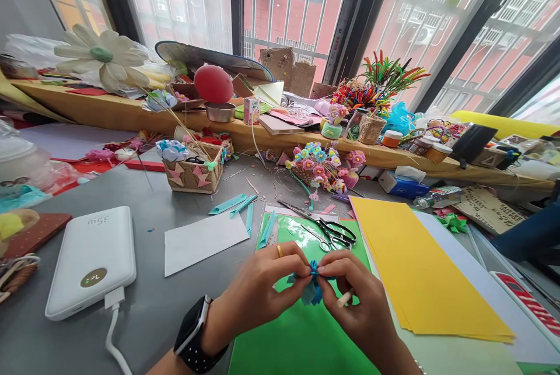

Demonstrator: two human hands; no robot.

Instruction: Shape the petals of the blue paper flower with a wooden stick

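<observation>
The left hand (262,281) and right hand (359,290) are pinching one bit of blue paper (313,288) over the green sheet (284,343) on the bench (149,305), and the right is also holding one white stick (345,298). Behind them, one brown box (192,179) is holding sticks (192,133), and one blue box (403,186) is holding a tissue (410,173). Two scissors (322,224) are lying by the sheet's top, and four blue strips (227,204) are lying near the white paper (205,245).
</observation>
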